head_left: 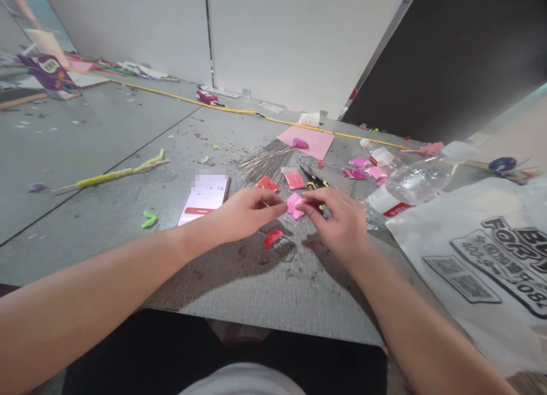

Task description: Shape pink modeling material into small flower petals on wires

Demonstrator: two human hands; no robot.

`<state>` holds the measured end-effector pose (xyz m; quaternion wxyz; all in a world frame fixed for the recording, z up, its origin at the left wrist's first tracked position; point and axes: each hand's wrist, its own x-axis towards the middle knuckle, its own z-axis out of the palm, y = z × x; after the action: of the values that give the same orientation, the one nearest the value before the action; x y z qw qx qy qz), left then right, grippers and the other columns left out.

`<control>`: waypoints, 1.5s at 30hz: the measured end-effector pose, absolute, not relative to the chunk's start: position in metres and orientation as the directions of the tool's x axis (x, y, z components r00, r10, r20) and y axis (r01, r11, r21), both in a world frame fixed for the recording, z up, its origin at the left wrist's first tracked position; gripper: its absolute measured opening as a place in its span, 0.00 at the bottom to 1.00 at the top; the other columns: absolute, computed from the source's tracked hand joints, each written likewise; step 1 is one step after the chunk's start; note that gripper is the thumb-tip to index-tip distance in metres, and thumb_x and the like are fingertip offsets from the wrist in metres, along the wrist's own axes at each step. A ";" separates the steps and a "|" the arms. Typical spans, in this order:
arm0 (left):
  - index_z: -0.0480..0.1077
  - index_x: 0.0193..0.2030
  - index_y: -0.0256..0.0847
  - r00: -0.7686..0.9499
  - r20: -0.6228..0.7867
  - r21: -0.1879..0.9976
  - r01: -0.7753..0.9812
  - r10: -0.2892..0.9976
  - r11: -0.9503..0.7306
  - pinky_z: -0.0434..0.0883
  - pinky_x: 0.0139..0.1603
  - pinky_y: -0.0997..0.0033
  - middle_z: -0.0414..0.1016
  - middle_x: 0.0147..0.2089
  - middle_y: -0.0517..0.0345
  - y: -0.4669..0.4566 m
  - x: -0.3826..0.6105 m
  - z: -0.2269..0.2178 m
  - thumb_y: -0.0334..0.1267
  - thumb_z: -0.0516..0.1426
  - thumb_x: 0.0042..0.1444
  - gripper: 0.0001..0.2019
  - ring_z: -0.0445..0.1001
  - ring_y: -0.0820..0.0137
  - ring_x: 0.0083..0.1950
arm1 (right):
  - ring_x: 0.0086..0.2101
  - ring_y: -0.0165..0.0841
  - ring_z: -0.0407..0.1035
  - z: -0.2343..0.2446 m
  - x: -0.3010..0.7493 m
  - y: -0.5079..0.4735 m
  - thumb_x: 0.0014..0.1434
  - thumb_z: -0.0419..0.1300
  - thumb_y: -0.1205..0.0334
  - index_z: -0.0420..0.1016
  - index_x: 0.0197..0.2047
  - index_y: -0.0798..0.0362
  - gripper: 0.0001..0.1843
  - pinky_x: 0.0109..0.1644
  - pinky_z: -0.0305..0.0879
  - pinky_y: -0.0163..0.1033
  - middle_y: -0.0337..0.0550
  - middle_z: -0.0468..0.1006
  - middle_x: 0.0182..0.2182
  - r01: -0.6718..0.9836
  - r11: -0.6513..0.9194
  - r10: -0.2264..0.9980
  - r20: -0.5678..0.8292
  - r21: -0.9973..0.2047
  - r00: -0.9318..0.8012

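Note:
Between my two hands, above the grey table (265,292), is a soft pink lump (294,202) that looks like modelling clay, with clear film around its lower edge. My left hand (252,211) pinches its left side between thumb and fingers. From the other side my right hand (339,219) grips it with thumb and forefinger. Just beyond the fingers lie a red packet (268,183), a coral packet (294,179) and black-and-yellow pliers (315,182). Nearer to me rests a torn red packet (272,239) with clear film beside it.
A lit phone (200,204) and a green clay piece (149,219) lie left. Thin metal wires (267,160) and a pink sheet (318,141) are farther back. Plastic bottles (416,181) and a white bag (470,269) crowd the right. A yellow cord (171,97) crosses behind.

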<state>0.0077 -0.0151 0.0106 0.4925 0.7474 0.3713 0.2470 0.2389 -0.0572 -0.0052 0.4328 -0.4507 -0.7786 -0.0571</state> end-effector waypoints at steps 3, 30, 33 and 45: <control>0.80 0.38 0.40 0.696 -0.046 0.945 0.264 0.716 -0.195 0.66 0.35 0.67 0.77 0.33 0.56 -0.017 0.008 0.011 0.53 0.58 0.69 0.19 0.72 0.68 0.35 | 0.37 0.35 0.80 -0.006 0.223 -0.066 0.70 0.67 0.64 0.81 0.46 0.46 0.03 0.43 0.76 0.42 0.41 0.86 0.36 0.634 0.718 0.572 0.763 -0.288 -0.301; 0.84 0.39 0.41 0.653 -0.037 0.938 0.284 0.756 -0.200 0.60 0.33 0.68 0.75 0.30 0.59 -0.012 0.005 0.012 0.54 0.64 0.63 0.17 0.67 0.70 0.32 | 0.38 0.35 0.79 -0.007 0.225 -0.062 0.69 0.64 0.67 0.81 0.42 0.49 0.04 0.42 0.78 0.42 0.44 0.84 0.39 0.583 0.754 0.582 0.717 -0.302 -0.382; 0.84 0.36 0.41 0.678 -0.042 0.949 0.257 0.734 -0.182 0.63 0.36 0.67 0.76 0.31 0.58 -0.010 0.003 0.010 0.55 0.66 0.62 0.18 0.69 0.69 0.34 | 0.38 0.34 0.78 -0.007 0.226 -0.063 0.68 0.64 0.68 0.80 0.42 0.50 0.04 0.41 0.77 0.40 0.45 0.83 0.39 0.549 0.771 0.583 0.703 -0.322 -0.407; 0.82 0.37 0.41 0.651 -0.090 0.952 0.278 0.754 -0.126 0.70 0.37 0.68 0.79 0.34 0.57 -0.010 0.002 0.012 0.55 0.66 0.62 0.17 0.76 0.68 0.36 | 0.33 0.33 0.77 -0.005 0.226 -0.063 0.60 0.65 0.66 0.76 0.32 0.49 0.05 0.36 0.76 0.39 0.42 0.85 0.35 0.447 0.457 0.850 0.525 -0.769 0.034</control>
<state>0.0018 -0.0100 0.0118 0.5554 0.7191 0.3585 0.2143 0.2263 -0.0628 -0.0046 0.5308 -0.4852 -0.6684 0.1898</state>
